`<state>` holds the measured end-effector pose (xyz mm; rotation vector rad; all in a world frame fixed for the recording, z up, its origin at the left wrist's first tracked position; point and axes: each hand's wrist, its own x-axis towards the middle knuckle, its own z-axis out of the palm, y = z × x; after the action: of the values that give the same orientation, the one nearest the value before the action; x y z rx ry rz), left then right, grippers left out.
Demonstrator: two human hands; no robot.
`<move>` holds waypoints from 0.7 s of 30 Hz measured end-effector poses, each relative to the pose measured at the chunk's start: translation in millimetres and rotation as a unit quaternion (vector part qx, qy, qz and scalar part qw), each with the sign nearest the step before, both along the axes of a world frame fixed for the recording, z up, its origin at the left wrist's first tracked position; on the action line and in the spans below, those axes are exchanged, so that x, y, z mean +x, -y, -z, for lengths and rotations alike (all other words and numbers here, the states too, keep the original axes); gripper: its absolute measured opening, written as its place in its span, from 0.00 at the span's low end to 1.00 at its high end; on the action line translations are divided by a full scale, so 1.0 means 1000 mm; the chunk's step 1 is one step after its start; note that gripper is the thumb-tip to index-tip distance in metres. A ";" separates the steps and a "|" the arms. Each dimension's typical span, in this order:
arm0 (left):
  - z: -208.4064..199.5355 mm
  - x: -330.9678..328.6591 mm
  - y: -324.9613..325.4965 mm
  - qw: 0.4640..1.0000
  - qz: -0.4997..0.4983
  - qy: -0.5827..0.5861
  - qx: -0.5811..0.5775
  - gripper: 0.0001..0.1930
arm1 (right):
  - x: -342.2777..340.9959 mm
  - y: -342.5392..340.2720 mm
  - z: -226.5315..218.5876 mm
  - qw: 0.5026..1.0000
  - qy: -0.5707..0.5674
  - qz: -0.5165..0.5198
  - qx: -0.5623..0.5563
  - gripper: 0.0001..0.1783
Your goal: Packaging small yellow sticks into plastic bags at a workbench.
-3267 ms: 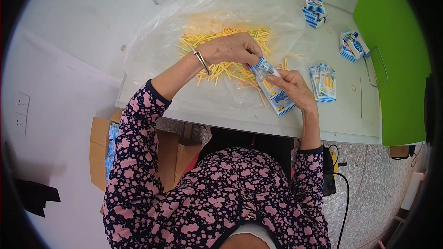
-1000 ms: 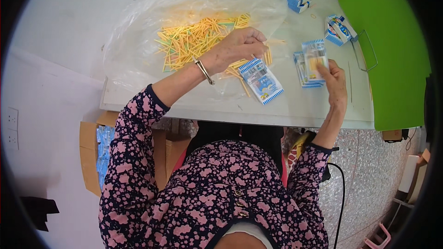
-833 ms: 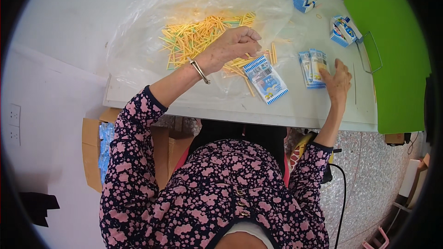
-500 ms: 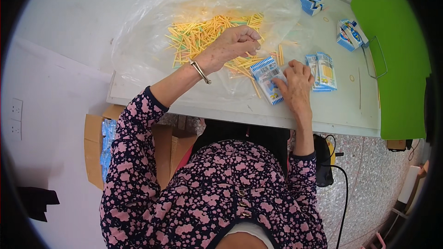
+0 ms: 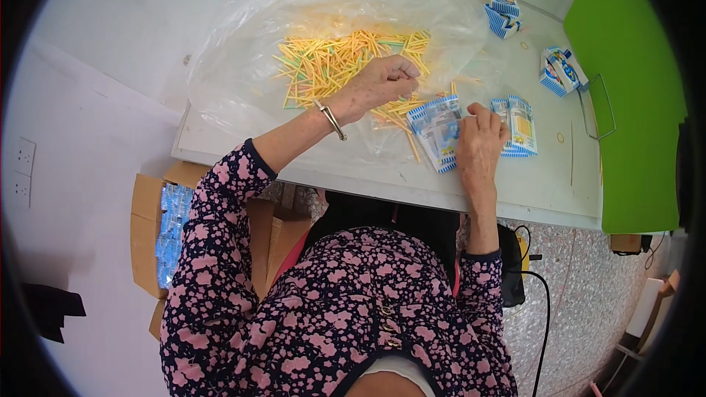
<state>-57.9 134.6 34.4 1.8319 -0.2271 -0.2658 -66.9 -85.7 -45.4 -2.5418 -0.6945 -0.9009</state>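
My left hand (image 5: 386,82) hangs over the front right of a heap of thin yellow, orange and green sticks (image 5: 323,66). Its fingers are curled in, and whatever they hold does not show. My right hand (image 5: 482,143) rests low over the table, fingers bent and slightly apart, beside two overlapping blue-and-white packets (image 5: 439,136) and touching their right edge. Right of that hand lies another small pile of striped, partly clear packets (image 5: 522,126). A few loose sticks (image 5: 412,143) stick out near the overlapping packets.
A large clear plastic bag (image 5: 235,81) spreads under and behind the sticks. Crumpled blue-and-white packs (image 5: 503,22), a bundled pack (image 5: 560,73) and a wire stand (image 5: 601,106) are at the right, before a green panel (image 5: 625,103). A cardboard box (image 5: 145,224) with blue packets stands lower left.
The right hand has slid its thumb off the packet and shifted slightly; two packets now show fanned out where one mainly showed. The left hand stays curled over the sticks. The whole view has shifted slightly.
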 end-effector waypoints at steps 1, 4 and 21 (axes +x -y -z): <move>0.002 0.000 0.000 1.000 -0.004 0.002 -0.001 0.16 | -0.002 0.000 -0.010 0.999 0.015 -0.005 0.029 0.03; 0.008 0.003 0.005 0.999 0.022 0.045 0.018 0.17 | -0.008 -0.002 -0.030 0.996 0.019 -0.037 0.083 0.03; -0.010 -0.012 -0.005 0.976 -0.010 0.168 0.139 0.11 | -0.008 -0.033 -0.050 0.804 -0.389 -0.196 0.404 0.10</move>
<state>-70.0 139.3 44.8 2.1516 -0.4232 0.0319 -75.1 -52.4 4.3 -1.6425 -0.3976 0.0665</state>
